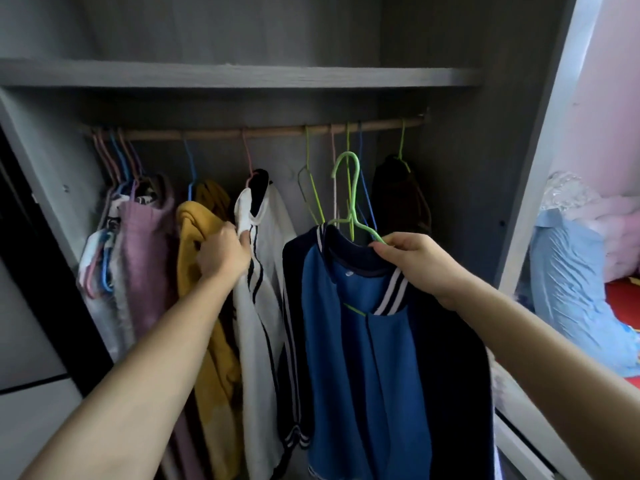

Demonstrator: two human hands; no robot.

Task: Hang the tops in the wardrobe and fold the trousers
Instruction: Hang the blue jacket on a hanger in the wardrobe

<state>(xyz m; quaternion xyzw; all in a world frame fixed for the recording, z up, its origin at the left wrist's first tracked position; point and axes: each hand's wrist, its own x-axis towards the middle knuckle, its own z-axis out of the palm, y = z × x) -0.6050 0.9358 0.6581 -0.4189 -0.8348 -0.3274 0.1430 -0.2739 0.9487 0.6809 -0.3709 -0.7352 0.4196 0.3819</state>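
Far left of the frame, a bunch of pastel hangers (117, 157) is crammed together on the wooden rail (214, 134), with a fuzzy mauve knit top (145, 258) hanging under them. Next along is a chunky mustard top (194, 237). The left hand (223, 254) is wedged between that and the white top (266, 271) with navy stripes, fingers curled around the white one's shoulder edge. Mid-frame, a few thin empty wire hangers (311, 188) dangle right in the way. In front of them is the blue and navy jacket (346, 358), smooth fabric with a striped ribbed collar, on a green plastic hanger (351, 188) whose hook is below the rail, not on it. The right hand (419, 261) pinches that hanger's shoulder at the collar. Behind it a dark top (398, 195) hangs by the wardrobe (460, 202) wall. At far right there's a crinkly light blue bundle (568, 289).
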